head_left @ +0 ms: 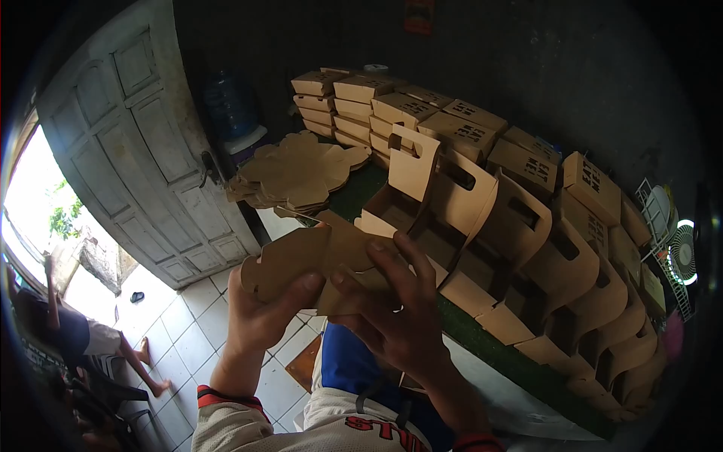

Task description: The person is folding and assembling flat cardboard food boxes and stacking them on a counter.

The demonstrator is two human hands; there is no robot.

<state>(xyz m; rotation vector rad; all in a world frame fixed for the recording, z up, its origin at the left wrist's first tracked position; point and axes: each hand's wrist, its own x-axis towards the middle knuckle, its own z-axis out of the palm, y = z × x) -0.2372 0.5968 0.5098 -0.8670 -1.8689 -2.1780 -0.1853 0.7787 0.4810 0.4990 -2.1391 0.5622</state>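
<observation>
Between my hands is a partly folded brown cardboard box (297, 260), held up in front of my body. My left hand (256, 309) grips its left side, with the thumb pressed on the near face. At the box's right side, my right hand (403, 313) has its fingers bent against the card, and some fingertips are on a flap. Just beyond the hands lies a pile of flat, scallop-edged cardboard blanks (305, 169). Nested open cardboard boxes with handle holes (471, 192) stand in a curved row to the right.
Closed cardboard boxes (463, 134) are stacked along the back of the green-covered table (520, 354). A wire rack (655, 226) and a fan (683, 252) are at far right. On the left are a white door (143, 143), a blue water bottle (230, 105) and a seated person (83, 331).
</observation>
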